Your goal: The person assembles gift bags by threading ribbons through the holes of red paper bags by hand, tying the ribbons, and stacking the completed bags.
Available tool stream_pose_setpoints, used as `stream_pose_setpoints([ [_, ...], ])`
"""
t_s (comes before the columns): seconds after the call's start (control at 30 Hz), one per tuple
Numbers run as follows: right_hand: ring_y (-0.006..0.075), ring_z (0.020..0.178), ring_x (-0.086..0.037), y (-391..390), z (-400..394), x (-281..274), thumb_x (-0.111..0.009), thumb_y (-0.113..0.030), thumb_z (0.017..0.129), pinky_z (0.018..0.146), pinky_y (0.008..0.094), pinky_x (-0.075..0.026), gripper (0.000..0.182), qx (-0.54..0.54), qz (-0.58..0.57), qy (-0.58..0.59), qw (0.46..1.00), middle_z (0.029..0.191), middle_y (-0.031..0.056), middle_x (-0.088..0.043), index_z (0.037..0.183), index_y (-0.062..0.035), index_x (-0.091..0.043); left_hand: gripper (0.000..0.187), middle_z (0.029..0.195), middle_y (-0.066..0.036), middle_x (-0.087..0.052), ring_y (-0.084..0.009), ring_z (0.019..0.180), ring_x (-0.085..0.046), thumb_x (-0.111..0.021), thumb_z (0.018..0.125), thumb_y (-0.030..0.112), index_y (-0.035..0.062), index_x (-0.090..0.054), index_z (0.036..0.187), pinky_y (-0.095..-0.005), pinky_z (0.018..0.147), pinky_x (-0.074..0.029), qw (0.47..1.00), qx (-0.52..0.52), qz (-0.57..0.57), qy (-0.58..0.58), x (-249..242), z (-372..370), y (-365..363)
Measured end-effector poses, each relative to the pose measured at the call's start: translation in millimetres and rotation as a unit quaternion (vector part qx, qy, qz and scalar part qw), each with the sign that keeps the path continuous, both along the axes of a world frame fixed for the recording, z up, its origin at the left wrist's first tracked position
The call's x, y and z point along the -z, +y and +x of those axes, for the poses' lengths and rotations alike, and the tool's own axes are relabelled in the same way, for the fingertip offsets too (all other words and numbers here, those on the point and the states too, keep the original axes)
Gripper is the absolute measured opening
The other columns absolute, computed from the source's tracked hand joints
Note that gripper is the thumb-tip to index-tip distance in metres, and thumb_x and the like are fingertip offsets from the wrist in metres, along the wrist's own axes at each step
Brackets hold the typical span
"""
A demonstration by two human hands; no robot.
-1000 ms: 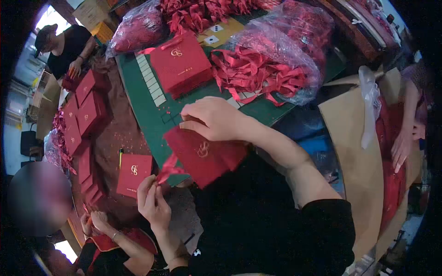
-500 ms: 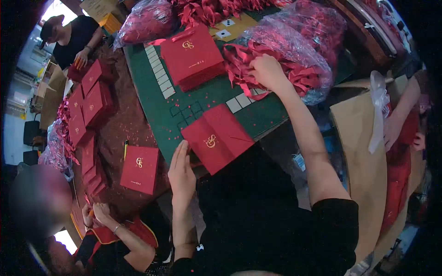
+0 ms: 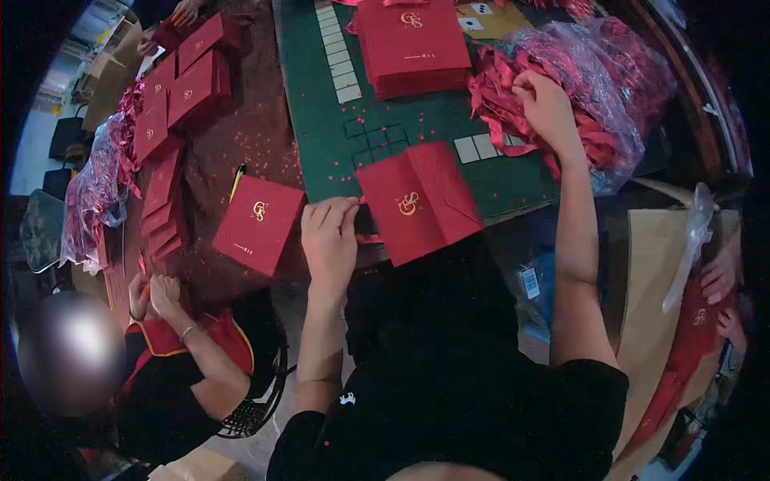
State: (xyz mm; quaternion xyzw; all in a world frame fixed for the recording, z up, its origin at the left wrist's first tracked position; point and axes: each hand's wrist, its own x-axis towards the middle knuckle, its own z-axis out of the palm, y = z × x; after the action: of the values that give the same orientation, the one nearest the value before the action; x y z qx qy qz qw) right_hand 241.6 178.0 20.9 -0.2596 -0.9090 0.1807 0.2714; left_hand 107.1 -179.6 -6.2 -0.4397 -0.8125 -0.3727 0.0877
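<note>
A red paper bag or folder with a gold monogram [image 3: 397, 210] lies at the near edge of the green mat, with a crease and a folded panel on its right. My left hand [image 3: 330, 236] is at its left edge, fingers closed; short bits of red ribbon [image 3: 369, 239] show beside them. My right hand [image 3: 548, 116] reaches into a heap of red ribbons [image 3: 501, 88] spilling from a clear plastic bag [image 3: 618, 88]. Its thumb and fingers pinch at the ribbon, though the exact strand is hard to make out.
A stack of red bags [image 3: 413, 48] stands at the back of the green mat [image 3: 321, 152]. Another red bag [image 3: 261, 224] lies left, by a yellow-black pen [image 3: 238, 183]. Co-workers' hands [image 3: 156, 297] work at the left; another person's hand [image 3: 719, 272] is beside a cardboard box [image 3: 654, 264].
The view has shifted, so the table sits higher and farther right. My left fingers have gone from lying straight beside the bag to closing at its edge. My right hand stays at the ribbons.
</note>
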Motion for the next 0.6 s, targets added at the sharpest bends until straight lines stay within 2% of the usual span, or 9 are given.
stream_pose_setpoints([
  [0.03, 0.0267, 0.077, -0.063, -4.3, -2.3, -5.9, -0.063, -0.013, 0.085, 0.071, 0.0354, -0.048, 0.016, 0.017, -0.089, 0.020, 0.996, 0.086, 0.0128, -0.065, 0.095, -0.0018, -0.060, 0.011, 0.091, -0.008, -0.065, -0.0260, 0.085, -0.057, -0.067, 0.079, 0.000, 0.0018, -0.064, 0.090, -0.0347, 0.077, -0.046, 1.000, -0.006, -0.011, 0.014, -0.9, -0.5, -0.3],
  [0.07, 0.0267, 0.077, -0.063, -4.1, -4.8, -3.3, -0.063, -0.013, 0.085, 0.071, 0.0354, -0.048, 0.016, 0.016, -0.089, 0.019, 0.996, 0.086, 0.0128, -0.065, 0.095, -0.0018, -0.060, 0.012, 0.090, -0.008, -0.065, -0.0262, 0.085, -0.057, -0.067, 0.079, 0.001, 0.0021, -0.064, 0.090, -0.0347, 0.078, -0.045, 0.999, -0.012, -0.021, 0.029, -1.3, -1.4, -0.9],
  [0.17, 0.0091, 0.078, -0.057, -3.0, -6.8, -7.8, -0.064, -0.010, 0.088, 0.073, 0.0253, -0.046, 0.015, -0.068, -0.203, 0.179, 0.960, 0.081, 0.0037, -0.062, 0.093, 0.0027, -0.057, 0.014, 0.093, -0.005, -0.064, -0.0256, 0.086, -0.055, -0.068, 0.077, 0.004, 0.0070, -0.067, 0.091, -0.0360, 0.077, -0.043, 0.999, -0.018, -0.007, 0.044, 0.2, 1.8, 1.8],
  [0.23, 0.0090, 0.078, -0.057, -3.1, -6.8, -13.1, -0.065, -0.011, 0.088, 0.073, 0.0244, -0.046, 0.016, -0.065, -0.223, 0.173, 0.957, 0.082, 0.0031, -0.062, 0.092, 0.0026, -0.057, 0.027, 0.101, -0.004, -0.062, -0.0259, 0.092, -0.053, -0.071, 0.075, 0.007, 0.0091, -0.066, 0.102, -0.0375, 0.082, -0.040, 0.997, -0.032, -0.026, 0.058, -1.9, 7.2, 3.1],
  [0.3, 0.0064, 0.075, -0.056, -5.4, -4.0, -19.4, -0.064, -0.012, 0.088, 0.070, 0.0224, -0.045, 0.015, -0.050, -0.308, 0.186, 0.932, 0.079, 0.0007, -0.062, 0.092, 0.0003, -0.058, 0.038, 0.107, -0.003, -0.060, -0.0261, 0.098, -0.050, -0.073, 0.074, 0.009, 0.0104, -0.063, 0.110, -0.0390, 0.086, -0.038, 0.996, -0.034, -0.049, 0.067, -2.5, 9.7, 1.4],
  [0.37, 0.0045, 0.070, -0.055, -11.6, -0.1, -32.1, -0.064, -0.012, 0.089, 0.064, 0.0194, -0.042, 0.013, -0.085, -0.383, 0.199, 0.898, 0.075, -0.0004, -0.061, 0.093, -0.0009, -0.058, 0.038, 0.108, -0.002, -0.060, -0.0259, 0.098, -0.050, -0.073, 0.074, 0.009, 0.0107, -0.063, 0.110, -0.0391, 0.087, -0.038, 0.996, -0.026, -0.050, 0.065, -3.4, 11.6, 1.2],
  [0.5, 0.0083, 0.063, -0.057, 0.1, 9.9, -18.3, -0.064, -0.011, 0.087, 0.060, 0.0244, -0.045, 0.015, -0.105, -0.360, 0.086, 0.923, 0.071, 0.0026, -0.061, 0.094, 0.0022, -0.060, 0.037, 0.109, -0.001, -0.059, -0.0257, 0.101, -0.049, -0.073, 0.073, 0.011, 0.0120, -0.064, 0.109, -0.0398, 0.088, -0.036, 0.996, -0.028, -0.070, 0.053, 0.9, 11.3, -0.4],
  [0.53, 0.0089, 0.065, -0.059, -3.6, 12.2, -21.8, -0.064, -0.007, 0.086, 0.061, 0.0236, -0.047, 0.011, -0.055, -0.315, 0.013, 0.947, 0.072, 0.0014, -0.062, 0.091, 0.0020, -0.063, 0.036, 0.110, -0.001, -0.059, -0.0262, 0.101, -0.049, -0.073, 0.073, 0.011, 0.0119, -0.065, 0.108, -0.0403, 0.088, -0.036, 0.997, -0.026, -0.061, 0.046, -0.7, 11.3, 0.1],
  [0.6, 0.0078, 0.065, -0.059, -3.4, 14.6, -16.1, -0.064, -0.008, 0.086, 0.060, 0.0233, -0.047, 0.011, -0.046, -0.221, -0.016, 0.974, 0.071, 0.0026, -0.063, 0.089, 0.0029, -0.064, 0.036, 0.110, -0.002, -0.059, -0.0260, 0.101, -0.049, -0.073, 0.074, 0.008, 0.0114, -0.064, 0.109, -0.0401, 0.089, -0.036, 0.997, -0.023, -0.059, 0.051, -1.4, 9.6, -0.5],
])
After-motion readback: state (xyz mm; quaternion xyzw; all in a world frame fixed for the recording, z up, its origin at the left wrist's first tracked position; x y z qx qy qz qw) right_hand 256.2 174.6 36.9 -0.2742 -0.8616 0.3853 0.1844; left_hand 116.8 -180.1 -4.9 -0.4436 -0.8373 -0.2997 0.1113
